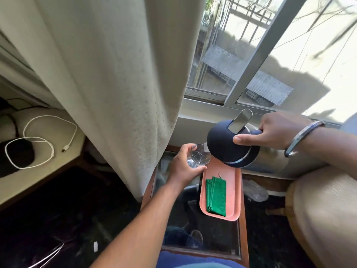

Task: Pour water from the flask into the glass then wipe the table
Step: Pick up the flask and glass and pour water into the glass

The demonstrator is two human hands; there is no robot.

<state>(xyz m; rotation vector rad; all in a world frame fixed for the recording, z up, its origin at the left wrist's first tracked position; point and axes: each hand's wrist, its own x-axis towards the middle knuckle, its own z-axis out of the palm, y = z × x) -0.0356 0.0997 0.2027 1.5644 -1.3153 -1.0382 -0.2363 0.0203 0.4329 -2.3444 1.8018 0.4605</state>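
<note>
My right hand (270, 130) grips the handle of a dark blue flask (224, 144) and holds it tilted to the left, its spout over the rim of a clear glass (200, 156). The glass is held in my left hand (183, 167), just above the far end of a small glass-topped table (193, 219). A folded green cloth (216, 196) lies on a pink tray (234, 190) on that table. A metal bangle circles my right wrist.
A cream curtain (116, 84) hangs just left of the table, beside a window (270, 55). A padded chair arm (324, 209) stands at the right. At left a white cable (48, 136) lies on a cushioned seat. The floor is dark.
</note>
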